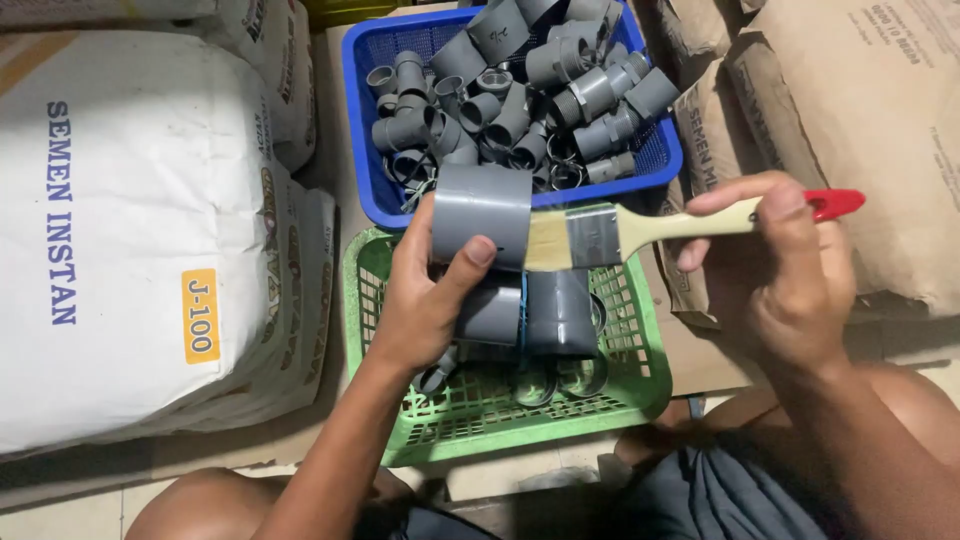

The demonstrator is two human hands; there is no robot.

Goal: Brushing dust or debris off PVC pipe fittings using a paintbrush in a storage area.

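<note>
My left hand [425, 300] grips a short grey plastic pipe fitting [482, 212], held above a green basket [385, 400]. My right hand [785, 275] holds a paintbrush [640, 230] with a pale wooden handle, a red tip and a metal ferrule. The bristles touch the right side of the fitting. Under the hands, the green basket holds a few more grey fittings [545, 315].
A blue basket [362, 150] heaped with several grey pipe fittings [520, 95] stands just beyond the green one. A large white sack [120, 230] lies on the left, brown paper sacks [860, 120] on the right. My bare knees frame the bottom edge.
</note>
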